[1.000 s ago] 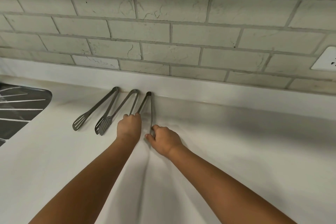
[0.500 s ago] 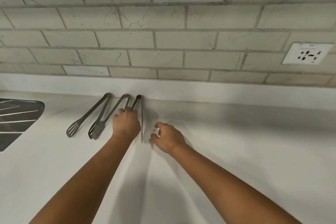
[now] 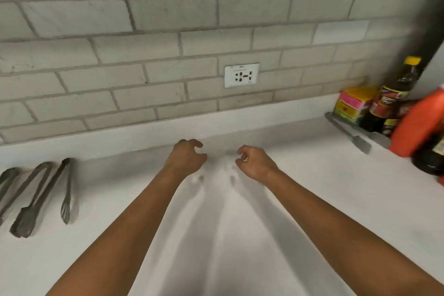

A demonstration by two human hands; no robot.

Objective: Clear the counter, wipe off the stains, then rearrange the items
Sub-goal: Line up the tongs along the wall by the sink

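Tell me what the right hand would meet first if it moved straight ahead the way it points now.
Probably the low white upstand at the back of the white counter. The right hand points toward the grey tiled wall, and bare counter lies between; depth is uncertain.

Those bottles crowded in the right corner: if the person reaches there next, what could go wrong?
1. The dark sauce bottle is tall and narrow and stands close beside the orange bottle; a reaching right hand might knock one into the other.
2. A grey spatula lies on the counter just in front of them, so a sleeve or forearm could sweep it along.
3. A spill would stain the white counter again.
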